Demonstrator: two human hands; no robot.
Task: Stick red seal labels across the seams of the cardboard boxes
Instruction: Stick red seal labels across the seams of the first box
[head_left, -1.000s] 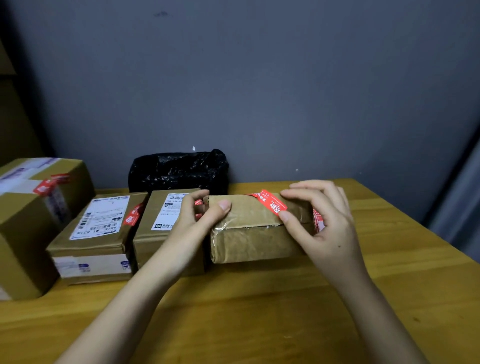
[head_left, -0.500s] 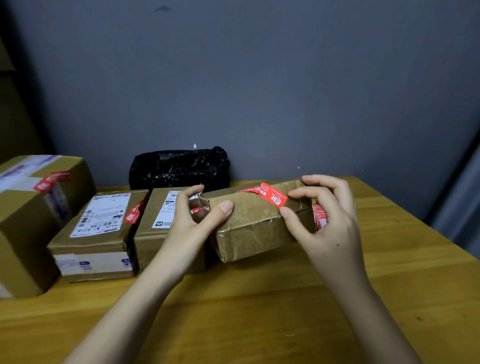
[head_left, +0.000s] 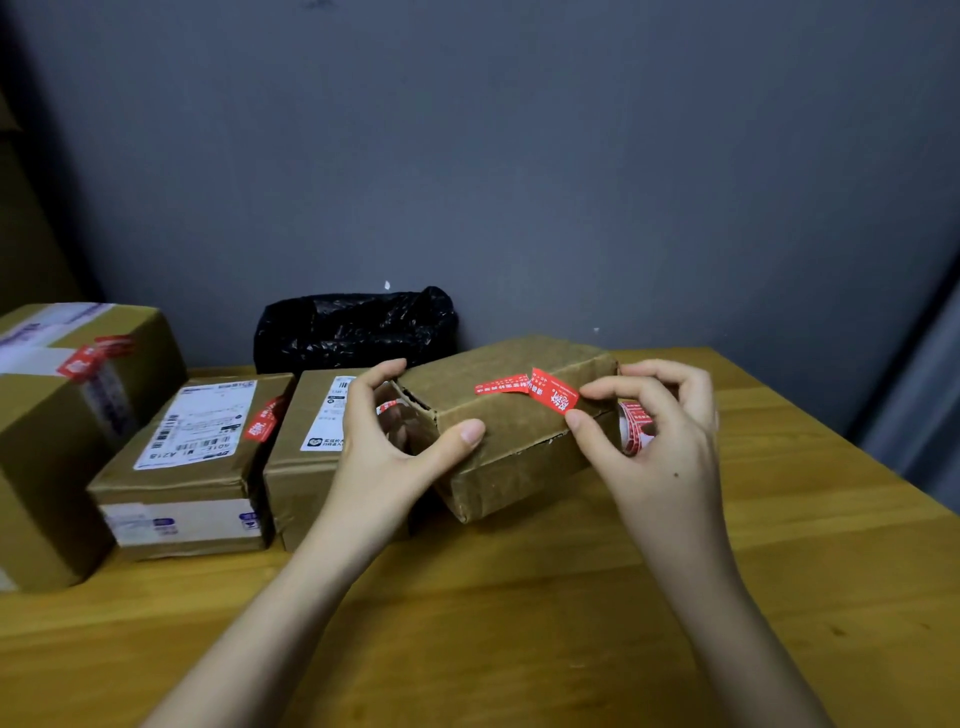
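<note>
While the left hand (head_left: 387, 441) gripped the open left end of the tilted box (head_left: 519, 441), thumb on the front face and fingers over the top, the right hand (head_left: 660, 431) pinched the right end of the red label (head_left: 530, 391), which lay half stuck on the box top with its long axis running left to right toward that hand. A label roll (head_left: 635, 427) sat tucked in the same palm. The right hand was much the nearer for smoothing the loose end down over the front edge, I judged; inside the box's open end nothing could be made out.
</note>
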